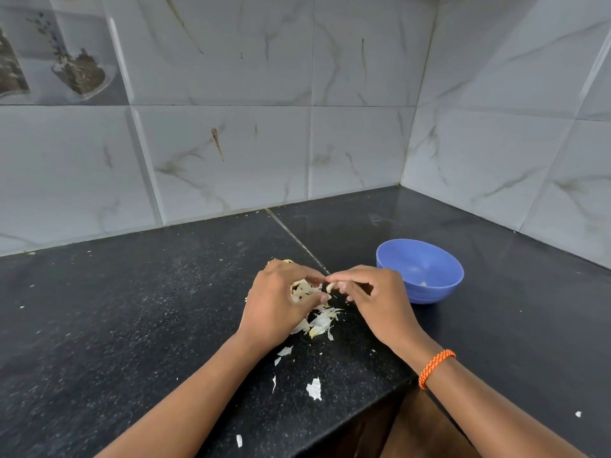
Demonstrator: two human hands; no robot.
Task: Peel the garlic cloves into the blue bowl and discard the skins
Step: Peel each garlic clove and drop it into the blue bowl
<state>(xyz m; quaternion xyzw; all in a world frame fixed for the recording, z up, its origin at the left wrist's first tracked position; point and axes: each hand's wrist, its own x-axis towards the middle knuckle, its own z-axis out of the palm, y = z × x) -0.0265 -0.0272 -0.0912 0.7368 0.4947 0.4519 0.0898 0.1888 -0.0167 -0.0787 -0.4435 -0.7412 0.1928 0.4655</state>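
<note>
Cradling the garlic bulb [302, 289], the left hand [281, 302] curls round it just above the counter, while the right hand [370, 292] seems to pinch a single clove [330, 287] between thumb and fingertip, though it is small and half hidden. Light, papery stuff: the skins [319, 322] heaped under the fingers tear easily, and a bared clove turns slippery, so grip its blunt root end. Just beyond the right knuckles sits the blue bowl [429, 259].
</note>
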